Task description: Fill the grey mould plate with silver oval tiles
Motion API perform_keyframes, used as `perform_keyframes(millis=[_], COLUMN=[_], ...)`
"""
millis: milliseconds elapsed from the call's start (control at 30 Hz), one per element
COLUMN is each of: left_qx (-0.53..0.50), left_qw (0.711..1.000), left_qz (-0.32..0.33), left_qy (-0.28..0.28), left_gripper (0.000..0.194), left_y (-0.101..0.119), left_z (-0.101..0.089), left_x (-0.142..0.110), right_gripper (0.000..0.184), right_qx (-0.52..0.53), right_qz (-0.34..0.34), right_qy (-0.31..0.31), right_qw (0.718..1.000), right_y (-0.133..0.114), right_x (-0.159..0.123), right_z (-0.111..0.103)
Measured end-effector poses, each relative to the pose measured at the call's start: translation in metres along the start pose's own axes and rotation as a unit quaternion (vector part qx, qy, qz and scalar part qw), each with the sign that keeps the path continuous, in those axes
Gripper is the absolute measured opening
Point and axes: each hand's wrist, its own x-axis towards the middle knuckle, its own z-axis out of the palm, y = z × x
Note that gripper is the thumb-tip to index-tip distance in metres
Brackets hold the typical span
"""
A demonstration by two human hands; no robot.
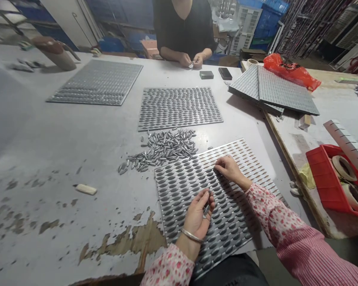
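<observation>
The left hand (pixel 200 212) (braceleted) cradles small gray pieces (pixel 209 201) above the tray (pixel 179 180).

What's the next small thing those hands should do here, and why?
Probably the right hand should take one grey oval piece from the left hand for the nearest unfilled slot in the near tray. The left hand seems to hold several, and slots beyond the right hand look unfilled, while many nearer ones hold dark ovals.

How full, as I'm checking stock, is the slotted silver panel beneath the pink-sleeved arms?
Partly full: dark grey oval pieces sit in the left slots of the slotted silver panel, while its far right slots look bare.
</observation>
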Motion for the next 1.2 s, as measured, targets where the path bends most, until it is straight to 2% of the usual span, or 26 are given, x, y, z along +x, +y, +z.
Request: perform_keyframes(millis=[133, 500, 667, 733, 767, 867, 933, 1000, 1067, 1133, 1200], left_qx=[0.001, -0.022, -0.037, -0.045, -0.048, -0.056, -0.058, -0.06, -0.067, -0.069, -0.055], left_qw=[1.0, 0.999, 0.999, 0.999, 0.998, 0.998, 0.998, 0.997, 0.995, 0.995, 0.997], left_qz=[0.004, 0.021, 0.023, 0.023, 0.023, 0.029, 0.038, 0.053, 0.061, 0.053, 0.035], left_qy=[0.007, 0.01, 0.013, 0.018, 0.019, 0.015, 0.01, -0.004, -0.029, -0.049, -0.042], left_gripper=[0.01, 0.012, 0.007, 0.006, 0.006, 0.007, 0.007, 0.007, 0.009, 0.015, 0.016], left_y=[0.0, -0.002, 0.0, 0.001, 0.002, 0.003, 0.003, 0.004, 0.005, 0.008, 0.01], left_z=[0.0, -0.001, 0.002, 0.005, 0.005, 0.008, 0.009, 0.008, 0.007, 0.006, 0.004], left_x=[0.0, 0.002, 0.001, 0.001, 0.002, 0.004, 0.006, 0.007, 0.007, 0.006, 0.005], right_gripper=[0.005, 0.008, 0.007, 0.007, 0.01, 0.024, 0.029, 0.029, 0.027, 0.023, 0.018], right_qx=[-0.057, -0.063, -0.086, -0.028, 0.024, 0.194, 0.262, 0.305, 0.332, 0.315, 0.228], right_qz=[-0.043, -0.034, -0.008, -0.006, -0.008, -0.026, -0.035, -0.034, -0.029, -0.024, -0.038], right_qy=[0.015, 0.007, 0.003, 0.003, -0.018, -0.148, -0.205, -0.202, -0.171, -0.131, -0.11], right_qw=[0.997, 0.997, 0.996, 1.0, 1.0, 0.969, 0.942, 0.93, 0.927, 0.94, 0.967], right_y=[-0.001, 0.008, -0.005, -0.015, -0.02, -0.035, -0.043, -0.048, -0.047, -0.039, -0.029], right_x=[0.001, 0.0, 0.001, -0.006, -0.01, -0.026, -0.032, -0.031, -0.022, -0.009, 0.006], right_z=[-0.004, -0.002, -0.009, -0.011, -0.012, -0.012, -0.011, -0.01, -0.01, -0.01, -0.009])
